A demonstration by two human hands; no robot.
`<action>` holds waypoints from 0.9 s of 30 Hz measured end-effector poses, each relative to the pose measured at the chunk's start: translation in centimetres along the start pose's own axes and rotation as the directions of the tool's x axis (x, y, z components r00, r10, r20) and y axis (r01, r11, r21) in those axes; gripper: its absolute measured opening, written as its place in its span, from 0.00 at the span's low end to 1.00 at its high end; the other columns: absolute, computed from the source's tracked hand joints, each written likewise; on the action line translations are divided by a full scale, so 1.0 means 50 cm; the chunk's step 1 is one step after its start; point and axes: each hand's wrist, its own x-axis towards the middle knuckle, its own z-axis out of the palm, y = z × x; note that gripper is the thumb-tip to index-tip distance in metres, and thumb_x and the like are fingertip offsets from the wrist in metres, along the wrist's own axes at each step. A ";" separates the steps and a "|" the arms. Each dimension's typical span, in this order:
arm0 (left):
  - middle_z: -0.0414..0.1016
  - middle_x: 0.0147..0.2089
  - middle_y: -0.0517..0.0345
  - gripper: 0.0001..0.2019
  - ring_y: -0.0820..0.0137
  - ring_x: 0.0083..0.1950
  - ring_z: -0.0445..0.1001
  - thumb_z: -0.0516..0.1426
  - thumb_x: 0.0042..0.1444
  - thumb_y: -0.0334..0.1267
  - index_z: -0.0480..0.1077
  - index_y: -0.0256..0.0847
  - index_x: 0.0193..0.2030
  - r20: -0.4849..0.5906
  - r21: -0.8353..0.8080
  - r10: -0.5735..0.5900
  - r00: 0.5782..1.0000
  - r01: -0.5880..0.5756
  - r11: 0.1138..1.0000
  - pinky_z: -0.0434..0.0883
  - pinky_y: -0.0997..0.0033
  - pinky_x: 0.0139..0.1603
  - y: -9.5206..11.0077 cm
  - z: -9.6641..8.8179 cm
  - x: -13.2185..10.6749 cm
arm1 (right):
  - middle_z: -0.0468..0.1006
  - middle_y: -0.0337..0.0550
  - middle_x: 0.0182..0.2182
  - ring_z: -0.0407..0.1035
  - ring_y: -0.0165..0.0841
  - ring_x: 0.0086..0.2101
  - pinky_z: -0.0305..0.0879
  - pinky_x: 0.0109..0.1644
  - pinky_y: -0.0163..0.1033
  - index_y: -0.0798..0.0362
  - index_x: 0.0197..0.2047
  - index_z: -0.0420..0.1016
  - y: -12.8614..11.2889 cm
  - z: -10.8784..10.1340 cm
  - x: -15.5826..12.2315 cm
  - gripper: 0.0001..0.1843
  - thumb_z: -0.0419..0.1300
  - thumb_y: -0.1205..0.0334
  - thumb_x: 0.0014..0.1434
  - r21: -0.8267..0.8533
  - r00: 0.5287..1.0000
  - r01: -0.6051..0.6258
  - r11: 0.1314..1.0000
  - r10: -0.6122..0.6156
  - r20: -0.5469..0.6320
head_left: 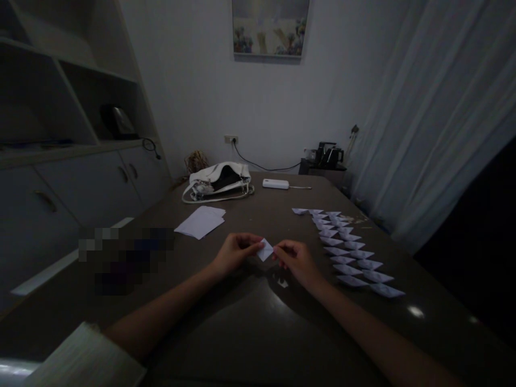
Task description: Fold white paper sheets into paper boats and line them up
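A small folded piece of white paper (265, 250) is held just above the dark table (250, 322) between both hands. My left hand (234, 251) pinches its left side with closed fingers. My right hand (296, 259) pinches its right edge, fingers curled. To the right of my right hand lie several folded paper boats (350, 252) in two rows running away from me. A stack of flat white paper sheets (200, 221) lies beyond my left hand.
A white handbag (217, 181) and a white power bank (276, 184) with a cable lie at the table's far end. Cabinets and shelves (72, 161) stand on the left. A curtain (435, 118) hangs on the right. A kettle (328, 155) sits on a low stand.
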 end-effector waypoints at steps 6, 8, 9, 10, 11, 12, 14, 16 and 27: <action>0.78 0.30 0.52 0.16 0.73 0.27 0.72 0.64 0.45 0.43 0.75 0.32 0.37 -0.008 -0.021 0.003 1.000 -0.003 1.000 0.66 0.78 0.26 0.000 0.001 0.000 | 0.72 0.38 0.20 0.60 0.24 0.18 0.55 0.21 0.30 0.56 0.26 0.72 0.001 0.000 0.000 0.12 0.58 0.55 0.53 0.050 1.000 -0.019 0.999 0.019 0.001; 0.78 0.30 0.52 0.17 0.72 0.28 0.73 0.64 0.44 0.44 0.75 0.32 0.36 -0.010 -0.022 0.007 1.000 -0.007 1.000 0.66 0.78 0.26 0.000 0.002 0.000 | 0.72 0.38 0.21 0.60 0.25 0.18 0.56 0.21 0.30 0.55 0.27 0.72 -0.001 0.000 -0.001 0.12 0.58 0.55 0.53 0.040 1.000 -0.014 0.999 0.014 0.001; 0.78 0.30 0.51 0.17 0.72 0.28 0.73 0.64 0.44 0.44 0.75 0.32 0.36 -0.009 -0.023 0.005 1.000 -0.005 1.000 0.66 0.78 0.26 0.000 0.002 -0.001 | 0.72 0.38 0.20 0.60 0.25 0.18 0.56 0.21 0.30 0.55 0.26 0.72 -0.001 0.000 -0.001 0.12 0.58 0.55 0.53 0.032 1.000 -0.011 0.999 0.011 0.002; 0.78 0.30 0.51 0.16 0.72 0.27 0.73 0.64 0.45 0.43 0.75 0.32 0.36 -0.008 -0.026 0.001 1.000 -0.001 1.000 0.66 0.78 0.26 0.001 0.002 -0.001 | 0.72 0.38 0.20 0.60 0.25 0.18 0.56 0.21 0.30 0.55 0.26 0.72 -0.002 -0.001 -0.001 0.12 0.58 0.55 0.54 0.025 1.000 -0.007 1.000 0.007 0.003; 0.78 0.30 0.52 0.16 0.73 0.27 0.73 0.64 0.45 0.43 0.75 0.32 0.36 -0.007 -0.026 -0.004 1.000 0.004 1.000 0.66 0.78 0.25 0.002 0.002 -0.002 | 0.72 0.38 0.20 0.61 0.25 0.18 0.56 0.21 0.30 0.55 0.26 0.72 -0.003 -0.001 -0.001 0.13 0.58 0.55 0.54 0.018 1.000 -0.003 1.000 0.002 0.004; 0.78 0.29 0.52 0.15 0.73 0.27 0.72 0.64 0.45 0.43 0.75 0.32 0.36 -0.008 -0.023 -0.009 1.000 0.009 1.000 0.66 0.79 0.25 0.002 0.002 -0.002 | 0.72 0.38 0.20 0.61 0.25 0.18 0.56 0.22 0.30 0.55 0.26 0.72 -0.003 -0.001 -0.001 0.13 0.58 0.55 0.54 0.012 1.000 0.003 1.000 -0.003 0.003; 0.78 0.29 0.52 0.14 0.74 0.26 0.72 0.63 0.46 0.42 0.75 0.32 0.36 -0.007 -0.019 -0.019 1.000 0.019 1.000 0.65 0.79 0.24 0.003 0.002 -0.003 | 0.72 0.38 0.20 0.61 0.25 0.18 0.56 0.22 0.31 0.55 0.25 0.71 -0.003 -0.001 -0.001 0.12 0.57 0.56 0.54 0.002 1.000 0.014 1.000 -0.014 0.000; 0.78 0.28 0.53 0.14 0.74 0.25 0.72 0.63 0.46 0.41 0.75 0.32 0.37 -0.004 -0.024 -0.018 1.000 0.018 1.000 0.65 0.79 0.24 0.003 0.002 -0.002 | 0.71 0.38 0.19 0.61 0.25 0.18 0.56 0.22 0.31 0.55 0.25 0.71 -0.002 0.000 0.000 0.12 0.57 0.56 0.54 0.001 1.000 0.021 1.000 -0.021 -0.004; 0.78 0.30 0.52 0.15 0.74 0.26 0.71 0.64 0.46 0.42 0.75 0.32 0.36 -0.015 -0.017 0.022 1.000 -0.022 1.000 0.65 0.79 0.25 -0.005 -0.001 0.002 | 0.74 0.40 0.22 0.62 0.24 0.18 0.56 0.19 0.29 0.56 0.26 0.72 0.002 -0.001 0.003 0.13 0.55 0.56 0.54 0.112 0.999 -0.047 0.993 0.049 -0.016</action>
